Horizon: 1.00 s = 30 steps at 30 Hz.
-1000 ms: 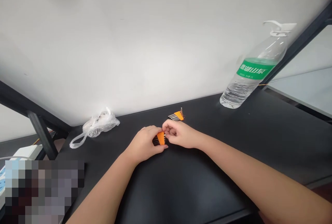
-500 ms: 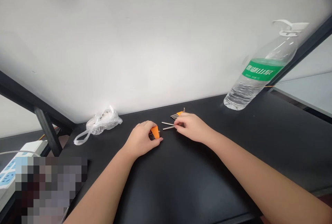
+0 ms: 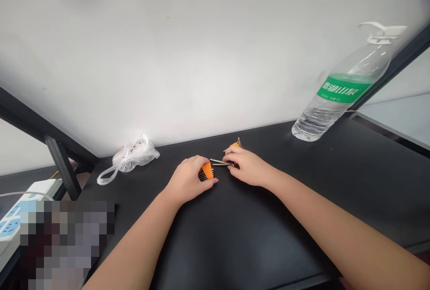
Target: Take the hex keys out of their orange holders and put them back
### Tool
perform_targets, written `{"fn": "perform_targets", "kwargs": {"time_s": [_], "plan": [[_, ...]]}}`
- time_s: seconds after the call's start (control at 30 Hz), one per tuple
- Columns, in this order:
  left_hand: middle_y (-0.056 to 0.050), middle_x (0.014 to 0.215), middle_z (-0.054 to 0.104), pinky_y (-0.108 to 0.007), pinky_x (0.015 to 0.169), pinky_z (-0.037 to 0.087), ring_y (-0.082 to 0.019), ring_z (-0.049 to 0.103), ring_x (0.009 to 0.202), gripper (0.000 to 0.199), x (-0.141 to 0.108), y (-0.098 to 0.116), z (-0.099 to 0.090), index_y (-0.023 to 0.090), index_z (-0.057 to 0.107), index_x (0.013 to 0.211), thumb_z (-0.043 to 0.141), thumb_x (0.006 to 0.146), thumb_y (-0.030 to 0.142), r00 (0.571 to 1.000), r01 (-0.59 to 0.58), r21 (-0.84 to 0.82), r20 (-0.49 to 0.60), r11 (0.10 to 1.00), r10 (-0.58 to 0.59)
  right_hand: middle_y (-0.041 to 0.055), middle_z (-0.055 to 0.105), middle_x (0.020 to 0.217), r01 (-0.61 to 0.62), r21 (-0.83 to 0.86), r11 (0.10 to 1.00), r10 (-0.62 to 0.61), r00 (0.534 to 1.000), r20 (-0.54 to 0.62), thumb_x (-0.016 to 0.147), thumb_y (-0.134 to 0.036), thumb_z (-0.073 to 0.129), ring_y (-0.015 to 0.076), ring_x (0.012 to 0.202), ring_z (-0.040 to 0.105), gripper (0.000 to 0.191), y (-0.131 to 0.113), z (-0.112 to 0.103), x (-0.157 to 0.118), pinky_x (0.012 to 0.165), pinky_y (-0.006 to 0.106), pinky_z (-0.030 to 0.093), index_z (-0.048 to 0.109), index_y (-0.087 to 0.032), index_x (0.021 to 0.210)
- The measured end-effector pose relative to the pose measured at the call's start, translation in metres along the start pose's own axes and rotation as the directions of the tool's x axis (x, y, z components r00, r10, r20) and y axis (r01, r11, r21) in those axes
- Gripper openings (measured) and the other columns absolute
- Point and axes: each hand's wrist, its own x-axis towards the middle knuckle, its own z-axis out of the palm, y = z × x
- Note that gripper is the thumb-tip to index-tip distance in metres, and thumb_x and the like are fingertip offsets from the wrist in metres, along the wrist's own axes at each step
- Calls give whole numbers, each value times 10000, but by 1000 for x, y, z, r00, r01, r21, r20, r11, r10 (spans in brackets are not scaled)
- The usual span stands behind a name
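Note:
My left hand point(image 3: 188, 178) is closed around an orange holder point(image 3: 208, 170), thumb below and fingers above. Several thin dark metal rods stick out of its sides. Just right of it, two slim metal rods point(image 3: 220, 163) lie on the black tabletop, their right ends close together. My right hand point(image 3: 248, 164) is over those ends, thumb and fingers apart, with the rod ends showing in the gap. Behind its fingertips is a second orange holder point(image 3: 236, 145) with metal pieces, partly hidden by the hand.
A large water bottle point(image 3: 346, 89) with a green label stands at the back right by the wall. A knotted clear plastic bag point(image 3: 134, 155) sits at the back left. A white power strip point(image 3: 40, 189) is at the far left, beside a black metal frame point(image 3: 63, 166).
My left hand and its orange holder have shifted right, closer to the two rods. My right thumb and fingers have spread, showing more of the rods, which now converge more narrowly.

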Motion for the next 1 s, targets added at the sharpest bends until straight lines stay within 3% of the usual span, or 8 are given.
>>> {"fn": "perform_targets", "kwargs": {"time_s": [0.27,0.47,0.63,0.73,0.83,0.93,1.0], "plan": [[-21,1016,691,-338,786,545,-197,646,876,392,0,-2,1,245,625,1102,780,810,456,1000,14,-22,0,1000,-14,31,628,916,-59,-88,994,61,998,15,860,-80,568,173,784,595,152,-1,-7,-3,704,308,453,636,-216,862],[-23,1028,698,-337,790,555,-196,655,889,388,0,-2,1,244,628,1113,778,816,443,999,11,-64,-32,998,-13,32,622,897,-72,-166,984,73,997,3,811,-44,563,167,726,550,174,-3,-20,-8,631,295,380,589,-216,818],[-22,1057,707,-331,809,566,-186,669,901,390,0,-3,2,239,623,1129,772,825,434,998,28,-97,-61,995,-34,22,622,848,-50,-28,998,51,999,12,816,-75,564,168,734,569,151,-12,-30,-9,641,288,404,615,-217,812],[-21,1053,712,-326,806,569,-183,675,897,392,0,-3,1,237,623,1128,774,823,434,998,24,-104,-63,994,-31,27,644,847,-84,27,996,83,996,17,846,-123,583,171,732,585,121,-15,-25,-9,653,297,430,656,-219,831],[-30,1053,714,-330,796,570,-190,676,891,403,0,-3,2,233,628,1127,780,816,439,998,18,-74,-64,997,-23,45,651,863,-90,-22,996,90,996,15,849,-136,614,189,787,609,102,-12,-15,-7,731,322,465,673,-208,805],[-36,1055,715,-330,795,569,-192,678,891,405,1,-3,2,231,631,1132,775,820,446,997,4,-67,-73,998,-8,70,653,975,-96,-52,994,93,994,-58,850,-144,625,203,845,615,80,-13,-15,-2,806,356,482,679,-202,837],[-36,1052,716,-326,785,567,-190,679,885,400,1,-3,1,230,632,1130,769,824,451,997,2,-67,-78,998,-7,77,651,1014,-88,52,995,94,987,-131,861,-171,625,207,861,616,65,-27,-25,-2,837,378,491,677,-206,877]]}}
